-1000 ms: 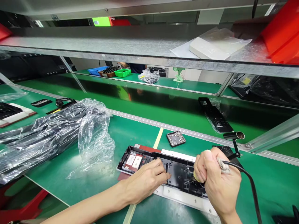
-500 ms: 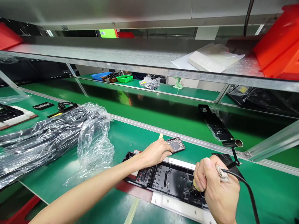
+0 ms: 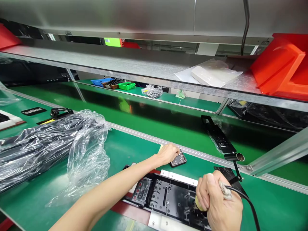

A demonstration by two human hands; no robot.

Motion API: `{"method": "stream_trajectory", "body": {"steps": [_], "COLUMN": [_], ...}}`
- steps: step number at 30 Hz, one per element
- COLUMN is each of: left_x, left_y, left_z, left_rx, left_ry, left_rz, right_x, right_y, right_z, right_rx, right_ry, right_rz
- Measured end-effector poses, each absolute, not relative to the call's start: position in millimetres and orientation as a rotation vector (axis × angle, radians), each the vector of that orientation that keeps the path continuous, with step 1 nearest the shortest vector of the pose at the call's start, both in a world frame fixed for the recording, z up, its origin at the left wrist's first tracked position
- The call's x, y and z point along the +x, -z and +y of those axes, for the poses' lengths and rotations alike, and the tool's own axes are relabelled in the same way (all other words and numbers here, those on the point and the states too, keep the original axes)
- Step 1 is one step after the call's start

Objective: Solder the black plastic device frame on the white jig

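My left hand (image 3: 169, 153) reaches forward to a small black tray (image 3: 180, 163) that holds many tiny silvery metal pieces. Its fingertips are curled together in the tray's left part, and what they pinch is hidden. In my right hand (image 3: 221, 199) is a corded electric screwdriver (image 3: 199, 203); its yellow lower part shows under the fingers and a black cable leaves the top. The tool points down at the right end of a black plastic housing (image 3: 176, 200) with posts and holes inside. White fixture strips (image 3: 178, 175) flank this housing, which my right hand partly covers.
Plastic-wrapped dark parts (image 3: 60, 141) lie at left. Behind my right hand are a metal tube on a bracket (image 3: 234, 157) and a black plate (image 3: 221, 134). A metal shelf (image 3: 120, 61) crosses above, bearing a red bin (image 3: 276, 64) and a bagged white block (image 3: 214, 75).
My left hand has moved over the tray, its fingertips now dipping among the metal pieces. My right hand keeps the screwdriver at the housing. The whole view has shifted slightly.
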State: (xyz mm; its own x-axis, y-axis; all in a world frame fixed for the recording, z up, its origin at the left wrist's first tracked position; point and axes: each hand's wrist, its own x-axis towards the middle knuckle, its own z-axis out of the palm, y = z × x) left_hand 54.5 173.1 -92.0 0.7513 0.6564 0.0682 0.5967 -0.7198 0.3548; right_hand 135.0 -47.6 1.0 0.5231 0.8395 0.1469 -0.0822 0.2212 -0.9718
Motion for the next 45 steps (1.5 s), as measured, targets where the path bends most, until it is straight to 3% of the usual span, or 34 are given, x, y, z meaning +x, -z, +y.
{"method": "stream_trajectory", "body": {"steps": [9,20,26,45], "left_x": [58.5,-20.6,-37.8,-41.4], "left_y": [83.4,45.9,37.5,40.6], "left_z": [167.7,104.5,75.2,60.1], "left_rx": [2.612,2.248,2.114,2.349], "left_ry": [-0.19,-0.387,-0.3,-0.331], "left_rz": [0.979,0.961,0.862,0.75], "right_x": [139.4,128.5,127.7,126.3], "right_y": [5.5,-10.1,-11.3,-14.4], "right_z": [-45.6,-49.0,-48.7,-49.8], "right_rx": [-1.137,-1.167,-1.162,-1.169], "right_ry": [-0.685,-0.763,-0.754,-0.747], "right_rz": [-0.883,-0.779,-0.782,-0.792]}}
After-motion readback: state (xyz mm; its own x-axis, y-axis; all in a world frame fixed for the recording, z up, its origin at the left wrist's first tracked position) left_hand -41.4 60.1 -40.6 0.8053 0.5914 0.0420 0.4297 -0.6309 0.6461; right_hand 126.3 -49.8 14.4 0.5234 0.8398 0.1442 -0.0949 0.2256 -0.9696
